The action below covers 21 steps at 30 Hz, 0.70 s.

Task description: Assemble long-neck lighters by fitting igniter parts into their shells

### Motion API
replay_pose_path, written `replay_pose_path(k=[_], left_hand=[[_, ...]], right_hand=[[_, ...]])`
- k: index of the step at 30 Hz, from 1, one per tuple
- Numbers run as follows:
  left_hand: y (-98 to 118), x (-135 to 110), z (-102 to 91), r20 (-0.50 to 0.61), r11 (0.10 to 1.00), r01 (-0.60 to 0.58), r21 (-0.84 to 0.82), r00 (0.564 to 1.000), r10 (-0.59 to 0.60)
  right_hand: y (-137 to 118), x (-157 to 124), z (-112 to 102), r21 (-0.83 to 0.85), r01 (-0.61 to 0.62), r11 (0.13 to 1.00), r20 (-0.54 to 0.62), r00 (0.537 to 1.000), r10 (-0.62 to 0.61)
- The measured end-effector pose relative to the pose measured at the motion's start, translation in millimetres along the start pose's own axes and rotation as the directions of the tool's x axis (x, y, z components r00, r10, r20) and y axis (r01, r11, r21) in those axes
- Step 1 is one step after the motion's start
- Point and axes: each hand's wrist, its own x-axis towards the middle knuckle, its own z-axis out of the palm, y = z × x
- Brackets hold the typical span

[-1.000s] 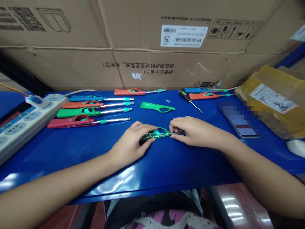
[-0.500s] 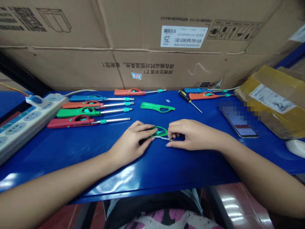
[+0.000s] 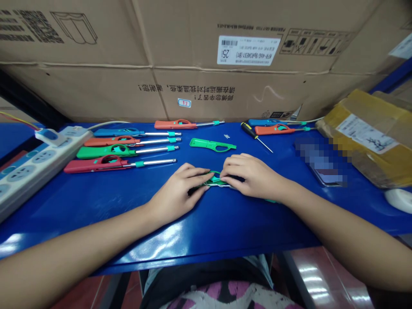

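Note:
Between my hands, on the blue tabletop, lies a green lighter body (image 3: 216,180) with its inner parts showing. A thin pale wire (image 3: 222,186) runs along its near side. My left hand (image 3: 180,186) grips the left end between thumb and fingers. My right hand (image 3: 251,174) is closed, its fingertips pinching at the lighter's guard and trigger area; what exactly they hold is partly hidden. A teal-green bit peeks out below the right wrist. Beyond the hands sits a loose green shell half (image 3: 209,144), with several tiny screws (image 3: 227,136) behind it.
Several assembled long lighters, among them a red one (image 3: 96,164), lie at left beside a power strip (image 3: 38,161). At right are a screwdriver (image 3: 251,130), an orange lighter (image 3: 273,129), a phone (image 3: 322,165) and a taped package (image 3: 370,141). A large carton (image 3: 193,51) stands behind.
My right hand has shifted left and slightly away from me, from the wire at the lighter's right end to its guard area. My left hand stays put.

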Motion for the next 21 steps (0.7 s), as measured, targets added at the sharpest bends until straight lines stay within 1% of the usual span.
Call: replay_pose_path(k=[5,15,19,21], left_hand=[[-0.2,0.2,0.2,0.002,1.0,0.008,-0.002,1.0,-0.008],[1.9,-0.4,2.3,-0.042,0.998,0.022,-0.058,0.999,-0.024],[2.3,-0.3,2.5,-0.036,0.997,0.037,-0.066,0.999,-0.04],[2.4,-0.2,2.5,-0.032,0.997,0.037,-0.071,0.999,-0.039]], right_hand=[[-0.6,-0.2,-1.6,-0.019,0.045,0.999,0.026,0.999,-0.044],[-3.9,0.7,0.3,-0.047,0.091,0.995,0.032,0.996,-0.089],[-5.2,0.1,-1.2,-0.02,0.07,0.997,0.05,0.996,-0.069],[-5.6,0.3,-0.7,0.037,0.015,0.999,0.036,0.999,-0.017]])
